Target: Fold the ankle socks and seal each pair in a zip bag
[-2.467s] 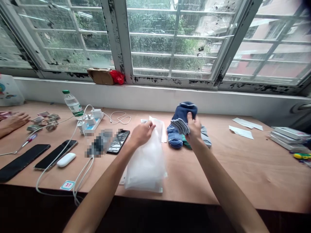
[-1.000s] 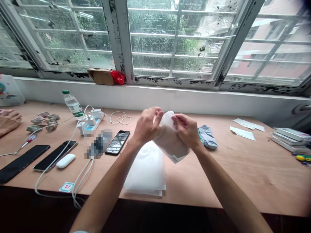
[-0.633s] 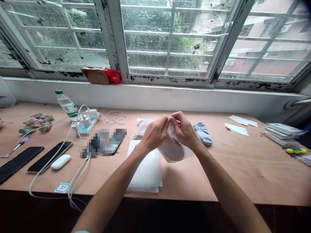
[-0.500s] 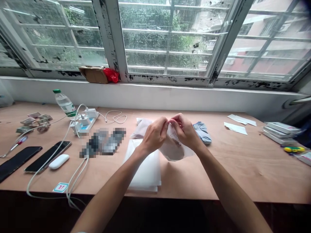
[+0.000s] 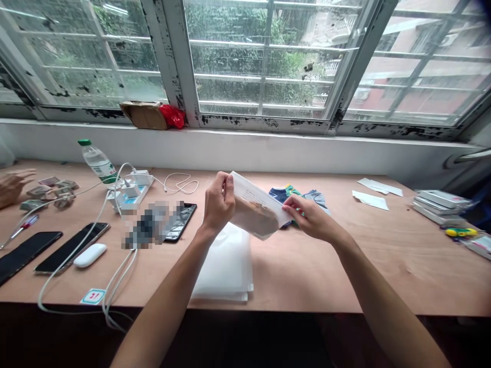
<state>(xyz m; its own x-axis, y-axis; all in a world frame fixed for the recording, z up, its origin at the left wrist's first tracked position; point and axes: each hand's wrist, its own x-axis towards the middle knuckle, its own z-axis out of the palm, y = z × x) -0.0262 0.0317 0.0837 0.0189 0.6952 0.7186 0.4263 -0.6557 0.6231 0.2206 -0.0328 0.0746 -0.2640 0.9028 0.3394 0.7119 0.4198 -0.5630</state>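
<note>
A cloudy bag (image 5: 255, 204) is held up in the air above the table (image 5: 383, 266), tilted down to the right, and something brown can be seen inside it. Small print is shown near its top edge, but it is too small to be read. Its left edge is pinched between the thumb and bent fingers of the left hand (image 5: 219, 202). Its right corner is pinched by the thumb and fingertips of the right hand (image 5: 309, 217). Just behind the bag and the right hand, blue, green and grey socks (image 5: 315, 197) are laid on the table, partly hidden. Below the bag, a pile of flat bags (image 5: 226, 266) is set near the front edge. To the left are placed a phone (image 5: 184, 224), a blurred patch, a white case (image 5: 90, 255) and two dark phones (image 5: 72, 248). Behind them, a power strip (image 5: 136, 197) is filled with plugs, and a bottle (image 5: 98, 162) with a green cap is tilted beside it. At the far left, another person's hand (image 5: 11, 188) is held near some small bundles (image 5: 48, 191). To the right, white papers (image 5: 370, 200) and a stack of flat boxes (image 5: 441, 204) are laid out. On the window ledge, a brown box (image 5: 143, 115) is touched by a red bag (image 5: 174, 116).
</note>
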